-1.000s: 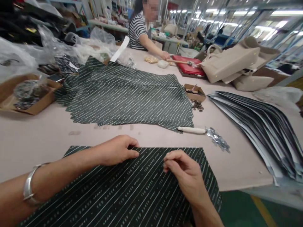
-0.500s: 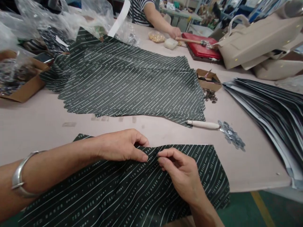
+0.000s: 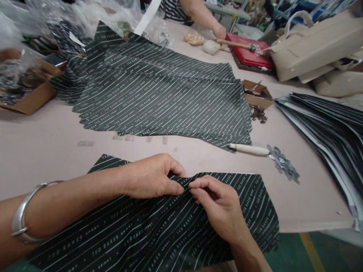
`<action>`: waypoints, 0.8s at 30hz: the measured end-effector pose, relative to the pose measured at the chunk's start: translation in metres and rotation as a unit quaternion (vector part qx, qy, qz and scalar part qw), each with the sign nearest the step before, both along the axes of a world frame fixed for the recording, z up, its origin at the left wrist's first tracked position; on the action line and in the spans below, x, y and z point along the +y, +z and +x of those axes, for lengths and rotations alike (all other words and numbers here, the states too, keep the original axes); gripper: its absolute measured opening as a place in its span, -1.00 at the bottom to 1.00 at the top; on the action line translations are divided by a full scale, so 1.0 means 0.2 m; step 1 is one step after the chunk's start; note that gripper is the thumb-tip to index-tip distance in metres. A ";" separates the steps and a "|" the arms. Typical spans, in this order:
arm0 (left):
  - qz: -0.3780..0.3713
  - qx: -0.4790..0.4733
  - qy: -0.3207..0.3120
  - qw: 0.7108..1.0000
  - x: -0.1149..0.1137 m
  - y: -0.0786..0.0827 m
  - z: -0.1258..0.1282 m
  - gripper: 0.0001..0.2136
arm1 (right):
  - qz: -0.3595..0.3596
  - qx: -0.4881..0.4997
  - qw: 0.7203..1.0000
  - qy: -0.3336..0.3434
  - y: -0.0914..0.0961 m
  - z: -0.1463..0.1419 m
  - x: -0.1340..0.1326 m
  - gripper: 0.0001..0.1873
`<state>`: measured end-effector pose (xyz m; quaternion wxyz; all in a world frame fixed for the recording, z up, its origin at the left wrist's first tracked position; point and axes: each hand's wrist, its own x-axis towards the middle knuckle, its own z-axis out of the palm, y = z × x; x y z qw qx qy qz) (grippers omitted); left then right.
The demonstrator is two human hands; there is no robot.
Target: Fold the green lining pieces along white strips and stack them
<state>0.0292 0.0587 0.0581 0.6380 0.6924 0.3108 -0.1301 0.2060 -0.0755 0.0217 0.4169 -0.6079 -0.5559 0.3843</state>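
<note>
A dark green striped printed sheet (image 3: 159, 234) lies at the near edge of the table. My left hand (image 3: 153, 176) pinches its far edge between thumb and fingers. My right hand (image 3: 219, 206) pinches the same edge right beside it, fingertips almost touching the left thumb. The edge is lifted and slightly puckered between the two hands. A silver bangle (image 3: 19, 219) sits on my left wrist.
A pile of the same striped sheets (image 3: 159, 94) spreads across the table's middle. A white-handled tool (image 3: 249, 149) and small metal pieces (image 3: 283, 164) lie to the right, beside a fanned stack of dark sheets (image 3: 326, 128). Cardboard boxes (image 3: 256, 94), beige bags (image 3: 309, 45) and another person's hand (image 3: 219, 32) are farther back.
My two hands have come together on the sheet's far edge and pinched it up. The camera has tilted down and moved closer to the table.
</note>
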 end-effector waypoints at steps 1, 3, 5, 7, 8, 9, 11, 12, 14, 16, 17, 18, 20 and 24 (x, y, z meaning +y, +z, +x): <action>0.028 0.002 -0.005 1.000 -0.01 0.01 0.00 -0.85 | 0.011 -0.010 1.000 0.012 0.00 0.00 0.00 -0.89; 0.100 0.004 -0.014 0.995 -0.04 0.02 0.01 -0.88 | 0.034 -0.026 0.998 0.039 0.00 0.01 0.01 -0.87; 0.177 0.006 -0.018 0.984 -0.07 0.02 0.02 -0.91 | 0.055 -0.036 0.996 0.063 0.00 0.02 0.02 -0.85; 0.248 0.006 -0.018 0.968 -0.11 0.02 0.03 -0.88 | 0.077 -0.050 0.993 0.070 -0.01 0.03 0.02 -0.84; 0.282 0.001 -0.021 0.959 -0.13 0.01 0.03 -0.87 | 0.087 -0.058 0.992 0.065 -0.02 0.03 0.02 -0.85; 0.315 -0.011 -0.027 0.949 -0.14 0.00 0.03 -0.88 | 0.096 -0.068 0.991 0.058 -0.02 0.04 0.02 -0.83; 0.381 -0.047 -0.045 0.922 -0.17 -0.01 0.02 -0.96 | 0.110 -0.091 0.988 0.057 -0.03 0.04 0.02 -0.70; 0.414 -0.064 -0.055 0.906 -0.19 -0.02 0.01 -0.98 | 0.114 -0.102 0.986 0.070 -0.03 0.05 0.02 -0.65; 0.485 -0.084 -0.071 0.868 -0.21 -0.02 0.00 -0.93 | 0.119 -0.125 0.979 0.110 -0.03 0.05 0.02 -0.71; 0.545 -0.091 -0.080 0.830 -0.22 -0.02 -0.02 -0.92 | 0.127 -0.147 0.973 0.126 -0.02 0.05 0.02 -0.85; 0.568 -0.094 -0.081 0.814 -0.23 -0.02 -0.02 -0.91 | 0.134 -0.157 0.971 0.120 -0.02 0.05 0.01 -0.88; 0.585 -0.102 -0.081 0.801 -0.24 -0.03 -0.02 -0.90 | 0.144 -0.168 0.969 0.107 -0.02 0.05 0.01 -0.88; 0.604 -0.116 -0.078 0.785 -0.25 -0.04 -0.03 -0.84 | 0.172 -0.190 0.963 0.078 -0.04 0.03 -0.01 -0.88; 0.614 -0.127 -0.056 0.777 -0.27 -0.06 -0.05 -0.79 | 0.230 -0.254 0.939 0.026 -0.06 -0.01 -0.04 -0.86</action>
